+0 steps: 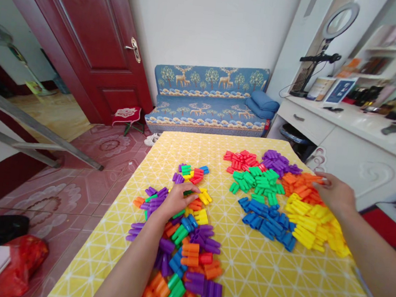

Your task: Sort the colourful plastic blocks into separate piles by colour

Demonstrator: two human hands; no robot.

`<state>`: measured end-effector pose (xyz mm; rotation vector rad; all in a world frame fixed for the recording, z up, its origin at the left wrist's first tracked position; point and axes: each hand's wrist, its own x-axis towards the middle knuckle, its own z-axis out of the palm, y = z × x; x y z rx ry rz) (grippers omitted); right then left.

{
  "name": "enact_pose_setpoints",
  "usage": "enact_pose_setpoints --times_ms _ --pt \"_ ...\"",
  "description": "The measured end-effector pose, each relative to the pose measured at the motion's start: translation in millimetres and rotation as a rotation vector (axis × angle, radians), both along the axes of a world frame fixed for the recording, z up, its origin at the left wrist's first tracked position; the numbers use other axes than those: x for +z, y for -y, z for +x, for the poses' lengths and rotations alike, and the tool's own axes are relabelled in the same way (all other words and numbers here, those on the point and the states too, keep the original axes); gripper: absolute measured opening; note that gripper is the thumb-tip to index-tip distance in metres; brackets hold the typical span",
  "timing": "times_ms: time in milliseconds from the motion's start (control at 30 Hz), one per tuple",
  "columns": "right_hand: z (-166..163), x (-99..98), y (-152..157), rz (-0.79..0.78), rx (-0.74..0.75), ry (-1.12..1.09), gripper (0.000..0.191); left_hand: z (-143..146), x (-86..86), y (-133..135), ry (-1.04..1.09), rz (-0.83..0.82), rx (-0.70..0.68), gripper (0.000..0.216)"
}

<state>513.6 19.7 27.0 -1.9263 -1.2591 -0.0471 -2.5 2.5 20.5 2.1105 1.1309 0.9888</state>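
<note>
1. My left grip is over a mixed pile of coloured plastic pieces, its fingers curled; I cannot tell whether it holds one.
2. My right grip is at the far-right edge of the orange pile.
3. Near that lie the red pile, purple pile, green pile, blue pile and yellow pile.
4. All rest on my yellow-clothed tabletop; beyond it stands a blue sofa.

The left hand is palm down, with fingers bent. The right hand points inward, and both forearms are bare.
</note>
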Motion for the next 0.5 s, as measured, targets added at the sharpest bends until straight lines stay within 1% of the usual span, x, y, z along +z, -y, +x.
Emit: enact_pose_setpoints --times_ms 100,200,267,300,333,367,400,467,500 --pt "-1 3.8 3 -0.057 -0.032 0.032 0.029 0 -1.1 0 0.004 0.001 -0.005 0.011" --pt "-8 15.2 7 -0.104 -0.085 0.097 0.031 -1 -3.5 -2 0.007 -0.004 -0.007 0.012" --pt "-25 23.4 11 -0.098 -0.147 0.145 0.032 -1 -5.6 -3 0.009 -0.001 -0.011 0.012" --pt "-40 26.3 14 -0.057 -0.139 0.156 0.031 -1 -6.6 -3 0.010 0.003 -0.015 0.013" --pt "-60 27.7 18 0.004 -0.087 0.150 0.029 -2 -7.6 -4 0.010 0.008 -0.020 0.014" --pt "-83 27.3 23 0.079 0.005 0.128 0.027 -2 -8.5 -4 0.009 0.013 -0.027 0.014" --pt "-110 24.9 29 0.138 0.147 0.083 0.026 -2 -9.2 -5 0.009 0.015 -0.031 0.015" --pt "-169 15.0 43 0.151 0.426 -0.052 0.025 -3 -10.1 -5 0.013 0.015 -0.029 0.017" --pt "-198 8.1 50 0.109 0.545 -0.105 0.024 -3 -10.3 -5 0.017 0.014 -0.026 0.018"
